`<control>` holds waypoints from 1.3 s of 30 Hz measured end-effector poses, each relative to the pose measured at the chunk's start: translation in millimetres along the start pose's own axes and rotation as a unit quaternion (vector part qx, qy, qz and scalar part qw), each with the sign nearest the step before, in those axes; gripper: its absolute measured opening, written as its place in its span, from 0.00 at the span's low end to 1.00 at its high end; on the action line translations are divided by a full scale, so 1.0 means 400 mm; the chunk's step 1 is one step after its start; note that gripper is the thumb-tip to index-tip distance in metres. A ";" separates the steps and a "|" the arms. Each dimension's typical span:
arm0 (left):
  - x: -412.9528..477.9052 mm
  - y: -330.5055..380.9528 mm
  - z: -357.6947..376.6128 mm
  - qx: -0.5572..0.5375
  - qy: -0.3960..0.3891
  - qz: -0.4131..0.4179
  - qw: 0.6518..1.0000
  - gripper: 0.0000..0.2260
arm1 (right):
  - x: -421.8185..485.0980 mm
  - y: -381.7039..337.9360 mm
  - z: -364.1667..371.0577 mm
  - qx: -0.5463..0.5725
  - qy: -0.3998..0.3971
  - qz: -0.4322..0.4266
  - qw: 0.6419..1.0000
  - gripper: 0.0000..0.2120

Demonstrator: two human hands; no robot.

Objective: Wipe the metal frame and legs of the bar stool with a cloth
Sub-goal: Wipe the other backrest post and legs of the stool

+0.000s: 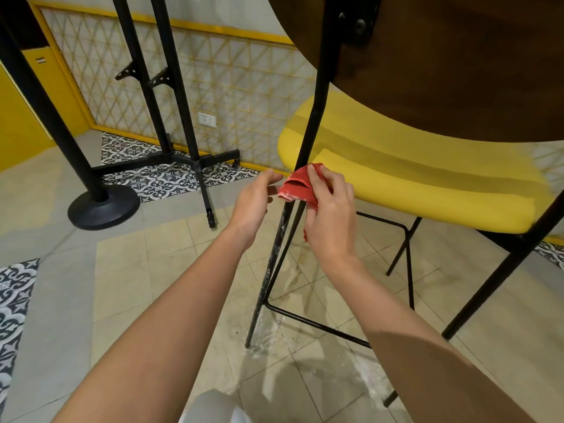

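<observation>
The bar stool has a yellow seat and a thin black metal frame. Its front left leg runs down to the floor and looks scuffed and dusty, and a footrest bar crosses low between the legs. My right hand grips a red cloth wrapped against that leg just under the seat's front corner. My left hand is beside the cloth, fingers bent toward its left edge; whether it pinches the cloth or the leg I cannot tell.
A dark round tabletop hangs over the stool at top right, with its black legs crossing in front of the seat. A black pole on a round base and a wheeled black stand are at left. The tiled floor shows white dust.
</observation>
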State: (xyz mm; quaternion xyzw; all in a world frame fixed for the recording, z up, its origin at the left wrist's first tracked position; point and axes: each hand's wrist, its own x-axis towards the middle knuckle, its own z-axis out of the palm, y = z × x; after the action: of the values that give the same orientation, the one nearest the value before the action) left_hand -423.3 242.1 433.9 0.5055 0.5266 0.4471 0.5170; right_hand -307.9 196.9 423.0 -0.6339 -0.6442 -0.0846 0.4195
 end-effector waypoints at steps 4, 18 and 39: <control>-0.004 -0.003 0.006 -0.002 -0.004 0.001 1.000 0.17 | -0.004 0.012 0.013 -0.014 0.014 -0.029 0.999 0.29; 0.001 0.018 -0.002 0.004 -0.021 0.003 1.000 0.19 | -0.050 -0.011 0.027 0.089 0.078 0.052 0.992 0.31; 0.004 -0.018 -0.013 0.013 -0.029 -0.014 0.999 0.19 | -0.071 0.010 0.062 0.097 -0.041 0.067 0.992 0.29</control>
State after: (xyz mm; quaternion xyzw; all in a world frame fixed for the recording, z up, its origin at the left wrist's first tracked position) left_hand -428.8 243.4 426.9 0.5173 0.5245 0.4182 0.5315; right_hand -319.6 192.1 387.2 -0.6349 -0.6219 0.0329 0.4573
